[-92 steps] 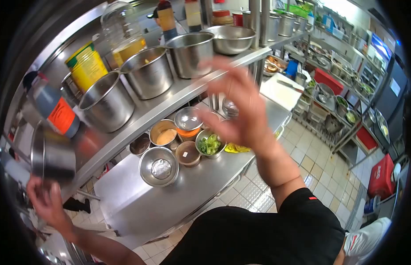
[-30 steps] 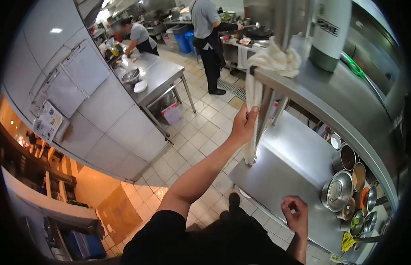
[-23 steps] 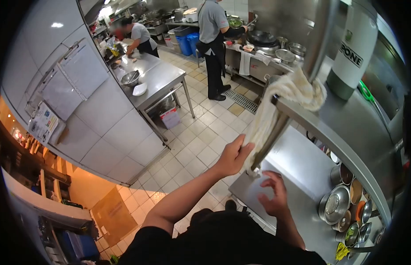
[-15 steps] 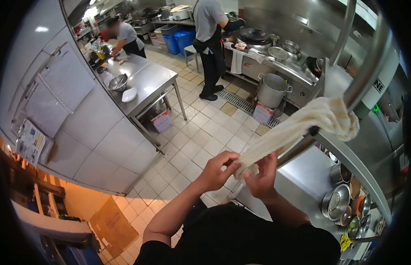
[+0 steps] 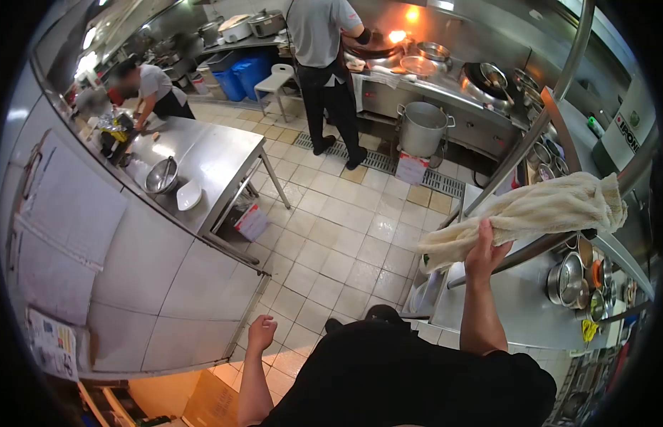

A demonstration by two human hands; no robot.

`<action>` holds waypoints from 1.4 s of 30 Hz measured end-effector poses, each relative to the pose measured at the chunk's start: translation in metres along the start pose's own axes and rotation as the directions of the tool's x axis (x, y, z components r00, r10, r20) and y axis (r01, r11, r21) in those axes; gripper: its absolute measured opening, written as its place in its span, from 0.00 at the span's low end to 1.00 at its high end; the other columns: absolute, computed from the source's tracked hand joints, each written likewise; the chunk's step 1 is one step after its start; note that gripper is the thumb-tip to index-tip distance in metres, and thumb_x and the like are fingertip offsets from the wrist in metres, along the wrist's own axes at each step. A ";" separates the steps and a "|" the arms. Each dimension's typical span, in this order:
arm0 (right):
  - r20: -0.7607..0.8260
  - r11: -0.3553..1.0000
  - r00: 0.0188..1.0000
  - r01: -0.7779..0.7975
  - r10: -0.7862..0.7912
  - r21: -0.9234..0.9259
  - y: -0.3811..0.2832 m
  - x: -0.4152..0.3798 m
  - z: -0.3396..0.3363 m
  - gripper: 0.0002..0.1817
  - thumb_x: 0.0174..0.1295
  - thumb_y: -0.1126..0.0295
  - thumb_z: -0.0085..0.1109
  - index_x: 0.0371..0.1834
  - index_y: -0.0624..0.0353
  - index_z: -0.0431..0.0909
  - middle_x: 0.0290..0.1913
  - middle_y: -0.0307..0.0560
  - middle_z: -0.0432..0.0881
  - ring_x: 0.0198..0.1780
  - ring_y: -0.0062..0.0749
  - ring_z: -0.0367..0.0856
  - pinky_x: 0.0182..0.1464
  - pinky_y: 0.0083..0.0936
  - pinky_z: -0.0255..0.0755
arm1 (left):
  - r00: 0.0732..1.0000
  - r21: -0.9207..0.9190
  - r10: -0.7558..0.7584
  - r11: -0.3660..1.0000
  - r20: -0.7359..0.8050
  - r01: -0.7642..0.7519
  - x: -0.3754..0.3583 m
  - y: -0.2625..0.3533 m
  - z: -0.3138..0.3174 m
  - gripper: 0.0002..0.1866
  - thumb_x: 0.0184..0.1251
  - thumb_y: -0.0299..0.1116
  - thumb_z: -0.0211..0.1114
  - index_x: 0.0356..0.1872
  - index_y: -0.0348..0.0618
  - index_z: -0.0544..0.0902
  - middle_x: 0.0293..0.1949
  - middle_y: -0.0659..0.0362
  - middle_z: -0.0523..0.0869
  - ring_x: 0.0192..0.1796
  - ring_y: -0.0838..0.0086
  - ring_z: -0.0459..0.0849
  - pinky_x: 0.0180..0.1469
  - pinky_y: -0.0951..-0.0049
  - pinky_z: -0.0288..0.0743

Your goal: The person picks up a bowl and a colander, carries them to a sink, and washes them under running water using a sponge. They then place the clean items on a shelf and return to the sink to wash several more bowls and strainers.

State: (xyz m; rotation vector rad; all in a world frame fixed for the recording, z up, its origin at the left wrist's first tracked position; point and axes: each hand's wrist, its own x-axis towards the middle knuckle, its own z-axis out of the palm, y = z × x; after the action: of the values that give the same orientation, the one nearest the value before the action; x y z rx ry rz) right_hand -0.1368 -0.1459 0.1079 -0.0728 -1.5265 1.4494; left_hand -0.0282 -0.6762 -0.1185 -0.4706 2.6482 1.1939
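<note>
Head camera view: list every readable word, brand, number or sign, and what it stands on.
"PONE", on the white canister; anything before it is unclear.
Too small or blurred to read: wall sheets; lower printed sheet; carton under the stockpot; carton beneath the steel table; brown cardboard.

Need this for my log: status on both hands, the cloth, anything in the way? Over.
Right hand gripping bunched cloth. Left hand apart, loosely curled. Metal bar beside right hand, possible obstacle.
</note>
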 end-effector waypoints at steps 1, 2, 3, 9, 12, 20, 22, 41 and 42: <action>-0.049 0.999 0.999 -0.015 0.014 -0.028 0.000 0.001 0.004 0.20 0.71 0.73 0.59 0.63 0.67 0.70 0.59 0.49 0.77 0.57 0.29 0.75 0.63 0.28 0.68 | 0.999 0.053 -0.043 0.998 0.031 0.042 0.005 -0.013 -0.002 0.17 0.64 0.38 0.71 0.51 0.44 0.84 0.42 0.52 0.91 0.43 0.63 0.91 0.47 0.65 0.83; -0.058 0.999 0.998 -0.017 0.014 -0.040 0.003 0.002 0.007 0.20 0.71 0.73 0.59 0.63 0.67 0.70 0.59 0.49 0.77 0.57 0.29 0.75 0.63 0.28 0.68 | 0.995 0.108 -0.085 0.991 0.056 0.079 0.013 -0.024 -0.002 0.16 0.64 0.37 0.70 0.51 0.44 0.84 0.42 0.52 0.91 0.44 0.62 0.91 0.47 0.64 0.83; -0.116 0.999 0.993 -0.031 0.030 -0.009 0.009 0.005 0.010 0.20 0.71 0.73 0.60 0.62 0.67 0.70 0.59 0.50 0.77 0.58 0.30 0.75 0.64 0.28 0.68 | 0.995 0.113 -0.079 0.991 0.065 0.071 0.023 -0.035 0.003 0.16 0.64 0.37 0.70 0.51 0.44 0.84 0.42 0.52 0.91 0.44 0.62 0.91 0.47 0.64 0.83; -0.319 1.000 0.948 -0.001 0.003 0.006 0.049 0.032 0.025 0.25 0.71 0.71 0.58 0.67 0.69 0.66 0.64 0.52 0.74 0.61 0.35 0.74 0.66 0.32 0.67 | 0.986 0.149 0.141 0.977 0.087 -0.153 0.109 -0.042 0.058 0.17 0.63 0.36 0.71 0.52 0.46 0.83 0.47 0.48 0.88 0.46 0.56 0.89 0.51 0.59 0.82; -0.419 0.999 0.907 0.026 -0.035 -0.026 0.047 0.058 0.053 0.30 0.71 0.70 0.57 0.72 0.70 0.60 0.69 0.55 0.70 0.65 0.40 0.72 0.70 0.34 0.65 | 0.974 0.085 0.187 0.976 0.125 -0.198 0.150 -0.005 0.073 0.18 0.63 0.36 0.72 0.53 0.47 0.83 0.50 0.46 0.84 0.47 0.53 0.87 0.53 0.59 0.81; -0.681 0.972 0.698 0.105 -0.223 -0.210 0.090 0.136 0.062 0.36 0.69 0.65 0.58 0.75 0.71 0.57 0.72 0.59 0.67 0.69 0.44 0.72 0.71 0.37 0.68 | 0.934 0.259 0.320 0.899 0.159 -0.352 0.279 0.034 0.067 0.17 0.61 0.34 0.72 0.52 0.47 0.84 0.50 0.46 0.83 0.56 0.51 0.81 0.60 0.56 0.76; -0.714 0.984 0.683 0.039 -0.153 -0.174 0.097 0.147 0.053 0.36 0.68 0.64 0.58 0.75 0.72 0.58 0.72 0.60 0.68 0.67 0.45 0.74 0.70 0.37 0.70 | 0.917 0.305 0.359 0.866 0.174 -0.397 0.305 0.039 0.058 0.17 0.60 0.34 0.72 0.51 0.47 0.84 0.50 0.46 0.83 0.56 0.51 0.81 0.61 0.56 0.76; -0.884 0.950 0.432 -0.157 -0.179 -0.269 0.110 0.129 0.012 0.37 0.66 0.56 0.62 0.66 0.80 0.67 0.64 0.61 0.77 0.56 0.49 0.82 0.56 0.42 0.82 | 0.971 -0.967 -0.231 0.226 0.066 0.119 0.611 0.163 -0.121 0.47 0.70 0.57 0.67 0.78 0.37 0.57 0.70 0.40 0.70 0.70 0.54 0.73 0.67 0.60 0.73; -0.854 0.932 0.475 -0.163 -0.212 -0.323 0.099 0.118 0.032 0.37 0.66 0.55 0.62 0.65 0.80 0.68 0.63 0.62 0.78 0.56 0.47 0.82 0.56 0.41 0.82 | 0.979 -0.982 -0.201 0.173 0.042 0.078 0.636 0.158 -0.130 0.50 0.70 0.60 0.65 0.78 0.34 0.54 0.73 0.36 0.65 0.74 0.51 0.68 0.72 0.56 0.70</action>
State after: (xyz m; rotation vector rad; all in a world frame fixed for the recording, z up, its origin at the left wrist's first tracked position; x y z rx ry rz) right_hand -0.2723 -0.0667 0.1066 -0.9057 -0.8444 0.7975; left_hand -0.6836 -0.8065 -0.1188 -0.9166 1.3399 2.7638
